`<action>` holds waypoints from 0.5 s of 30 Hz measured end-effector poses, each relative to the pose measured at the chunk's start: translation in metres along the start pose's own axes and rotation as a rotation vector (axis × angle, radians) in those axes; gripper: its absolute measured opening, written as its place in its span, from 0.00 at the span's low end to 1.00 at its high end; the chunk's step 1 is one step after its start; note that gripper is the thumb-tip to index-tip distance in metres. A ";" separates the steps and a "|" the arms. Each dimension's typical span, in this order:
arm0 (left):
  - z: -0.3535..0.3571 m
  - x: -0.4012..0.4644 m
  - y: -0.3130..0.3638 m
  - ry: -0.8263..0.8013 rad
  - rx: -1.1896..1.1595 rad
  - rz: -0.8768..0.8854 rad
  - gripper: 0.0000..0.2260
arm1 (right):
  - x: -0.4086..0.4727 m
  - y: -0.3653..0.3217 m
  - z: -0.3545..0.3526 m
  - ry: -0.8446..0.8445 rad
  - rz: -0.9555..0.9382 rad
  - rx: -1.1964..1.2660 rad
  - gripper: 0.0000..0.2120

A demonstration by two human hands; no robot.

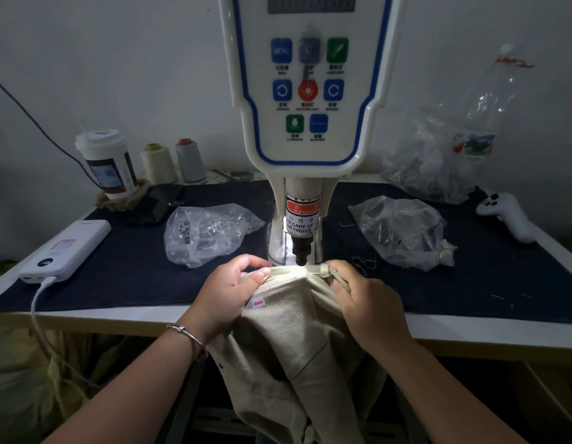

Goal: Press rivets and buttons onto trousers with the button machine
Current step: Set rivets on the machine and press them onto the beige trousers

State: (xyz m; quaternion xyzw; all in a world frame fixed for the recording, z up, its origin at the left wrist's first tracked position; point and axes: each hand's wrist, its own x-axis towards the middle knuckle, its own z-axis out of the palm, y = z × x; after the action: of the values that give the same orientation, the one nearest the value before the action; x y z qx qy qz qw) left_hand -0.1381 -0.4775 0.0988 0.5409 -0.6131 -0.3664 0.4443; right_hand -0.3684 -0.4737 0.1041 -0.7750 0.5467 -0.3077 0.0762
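Head: ribbed beige trousers (288, 318) under steel punch (302, 251).

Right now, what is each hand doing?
Left hand: grips the trousers at the waistband, thumb on top, just left of the machine's punch.
Right hand: pinches the waistband on the right side.

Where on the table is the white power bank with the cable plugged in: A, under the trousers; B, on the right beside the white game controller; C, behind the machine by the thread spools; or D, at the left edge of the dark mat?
D: the white power bank lies at the left edge of the dark mat, its cable trailing off the table's front, far from the thread spools and the controller.
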 end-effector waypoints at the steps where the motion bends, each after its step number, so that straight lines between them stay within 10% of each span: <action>1: 0.000 0.000 0.000 0.003 -0.015 0.001 0.12 | -0.001 0.000 0.000 0.017 0.005 0.039 0.16; 15: 0.002 0.001 0.010 -0.026 -0.014 0.044 0.13 | 0.002 0.006 0.000 0.050 0.085 0.258 0.16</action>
State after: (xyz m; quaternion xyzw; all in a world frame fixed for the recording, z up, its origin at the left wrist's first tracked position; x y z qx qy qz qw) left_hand -0.1438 -0.4774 0.1075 0.5193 -0.6278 -0.3678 0.4482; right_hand -0.3723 -0.4775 0.1020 -0.7271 0.5366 -0.3910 0.1746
